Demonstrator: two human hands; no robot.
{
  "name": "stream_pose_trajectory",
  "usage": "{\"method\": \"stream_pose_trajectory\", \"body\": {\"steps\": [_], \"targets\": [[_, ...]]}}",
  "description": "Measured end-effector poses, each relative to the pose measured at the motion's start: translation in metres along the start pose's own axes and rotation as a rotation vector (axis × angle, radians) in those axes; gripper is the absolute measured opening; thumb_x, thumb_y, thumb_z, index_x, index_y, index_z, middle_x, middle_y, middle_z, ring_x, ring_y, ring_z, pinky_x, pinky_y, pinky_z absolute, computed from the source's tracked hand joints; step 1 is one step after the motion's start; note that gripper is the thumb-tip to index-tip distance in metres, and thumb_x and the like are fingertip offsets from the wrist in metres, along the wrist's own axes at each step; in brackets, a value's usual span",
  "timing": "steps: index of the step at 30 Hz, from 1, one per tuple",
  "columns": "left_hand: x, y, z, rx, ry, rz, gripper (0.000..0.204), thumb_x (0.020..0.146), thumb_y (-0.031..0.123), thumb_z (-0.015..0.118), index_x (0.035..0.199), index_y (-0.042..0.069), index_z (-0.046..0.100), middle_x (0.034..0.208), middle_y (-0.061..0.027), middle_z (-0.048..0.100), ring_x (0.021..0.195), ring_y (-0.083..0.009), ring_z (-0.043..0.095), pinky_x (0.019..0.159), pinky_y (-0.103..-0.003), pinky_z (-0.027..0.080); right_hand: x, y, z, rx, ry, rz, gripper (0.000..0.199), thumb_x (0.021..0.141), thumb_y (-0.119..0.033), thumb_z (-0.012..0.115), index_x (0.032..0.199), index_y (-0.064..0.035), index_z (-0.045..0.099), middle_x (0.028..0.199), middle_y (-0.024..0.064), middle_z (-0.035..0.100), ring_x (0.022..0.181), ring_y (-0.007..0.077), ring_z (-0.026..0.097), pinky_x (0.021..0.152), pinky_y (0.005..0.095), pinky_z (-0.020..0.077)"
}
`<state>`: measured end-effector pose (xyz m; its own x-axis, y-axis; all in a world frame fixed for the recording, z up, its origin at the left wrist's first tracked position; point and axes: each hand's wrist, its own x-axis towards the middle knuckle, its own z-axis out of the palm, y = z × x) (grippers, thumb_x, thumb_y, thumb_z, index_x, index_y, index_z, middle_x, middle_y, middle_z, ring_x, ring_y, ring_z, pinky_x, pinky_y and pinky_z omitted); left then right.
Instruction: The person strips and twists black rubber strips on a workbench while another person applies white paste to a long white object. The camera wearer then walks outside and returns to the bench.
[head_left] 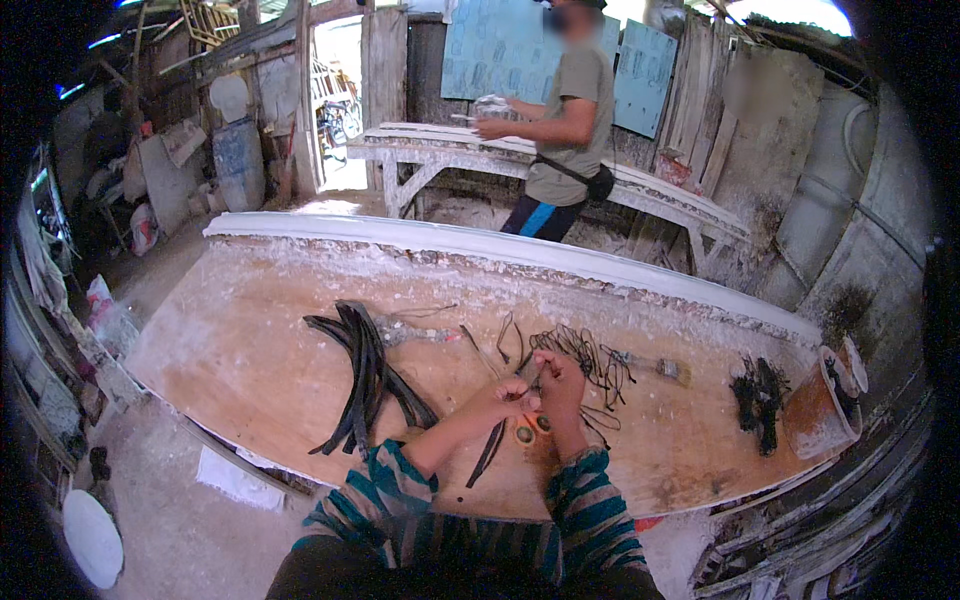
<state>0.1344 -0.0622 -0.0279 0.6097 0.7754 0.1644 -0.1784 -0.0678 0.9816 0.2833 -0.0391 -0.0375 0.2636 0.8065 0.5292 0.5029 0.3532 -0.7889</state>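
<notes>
Over the middle of the wooden tabletop my left hand [503,396] and my right hand [562,382] are close together, fingers pinched on a thin black cord. Most of the cord is hidden by the fingers. A flat black strip [487,455] hangs or lies just below my left hand; I cannot tell whether it is held. Beside my right wrist are scissors with orange handles [526,434]. A bundle of long, flat black strips [362,375] lies to the left. Several thin black cords with looped ends [590,355] are heaped beyond my right hand.
A paintbrush [672,370], a dark bundle [758,398] and a dusty orange bucket [822,415] are on the table's right side. A white ledge [500,250] runs along its far edge. Behind it a person [572,120] stands at a long white-stained bench [440,155].
</notes>
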Motion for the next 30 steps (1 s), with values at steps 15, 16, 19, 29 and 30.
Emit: {"method": "stream_pose_trajectory", "body": {"steps": [15,16,19,29,30], "targets": [[0.016,-0.008,-0.068,0.495,0.705,0.195,0.011,0.077,0.009,0.062,0.082,0.000,0.065,0.075,-0.0011,0.057,0.072,-0.0103,0.055,0.068,-0.024,0.044,-0.004,-0.024,-0.010,0.442,-0.443,0.096,0.010,0.077,-0.004,0.062,0.087,-0.0013,0.063,0.092,0.0045,0.051,0.086,0.0123,0.050,0.075,0.0245,0.0416],[0.019,-0.012,-0.071,0.447,0.736,0.191,0.009,0.077,0.007,0.062,0.081,0.000,0.064,0.074,-0.0011,0.057,0.070,-0.0104,0.055,0.067,-0.024,0.044,-0.008,-0.029,-0.009,0.466,-0.517,0.090,0.011,0.078,-0.004,0.061,0.089,-0.0012,0.063,0.094,0.0046,0.051,0.087,0.0125,0.050,0.076,0.0245,0.0417],[0.022,-0.006,-0.063,0.074,0.783,0.216,0.004,0.075,0.002,0.061,0.078,0.000,0.059,0.073,-0.0016,0.056,0.065,-0.0098,0.054,0.064,-0.022,0.046,-0.017,-0.042,-0.005,0.511,-0.693,0.067,0.012,0.080,-0.002,0.058,0.091,-0.0007,0.062,0.101,0.0050,0.050,0.091,0.0129,0.051,0.079,0.0244,0.0416],[0.023,-0.016,-0.064,0.294,0.746,0.212,0.003,0.074,0.002,0.062,0.072,0.000,0.060,0.069,-0.0005,0.055,0.062,-0.0072,0.051,0.057,-0.021,0.041,-0.017,-0.046,-0.007,0.538,-0.698,-0.029,0.009,0.079,-0.004,0.062,0.087,-0.0022,0.062,0.099,0.0040,0.053,0.088,0.0100,0.051,0.076,0.0221,0.0413],[0.024,-0.017,-0.064,0.297,0.747,0.237,0.003,0.074,0.003,0.063,0.072,0.000,0.061,0.068,-0.0007,0.055,0.062,-0.0072,0.051,0.056,-0.021,0.041,-0.017,-0.049,-0.008,0.531,-0.699,-0.058,0.009,0.078,-0.005,0.062,0.087,-0.0027,0.062,0.096,0.0035,0.054,0.087,0.0096,0.052,0.075,0.0216,0.0414]]}}
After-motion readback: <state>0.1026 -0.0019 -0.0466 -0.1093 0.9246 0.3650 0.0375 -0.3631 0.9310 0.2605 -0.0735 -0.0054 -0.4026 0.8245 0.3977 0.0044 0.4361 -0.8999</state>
